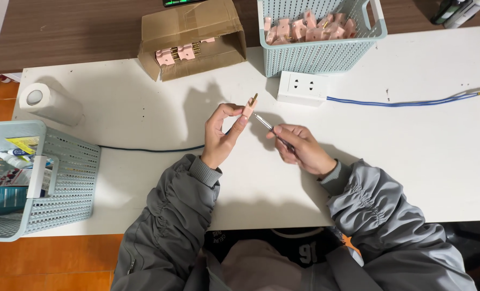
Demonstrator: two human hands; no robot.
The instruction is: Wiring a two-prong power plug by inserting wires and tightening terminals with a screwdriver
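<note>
My left hand (222,134) pinches a small pink plug part (249,108) with brass prongs, held upright above the white table (412,156). My right hand (301,147) grips a thin metal tool (266,124), like a small screwdriver. Its tip points up and left at the pink part, almost touching it. Both arms wear grey jacket sleeves.
A pale blue basket (321,54) of several pink parts stands at the back, and an open cardboard box (191,37) with more lies to its left. A white power strip (302,88) with a blue cable (407,102) lies by the basket. Another basket (62,178) and a paper roll (46,102) are on the left.
</note>
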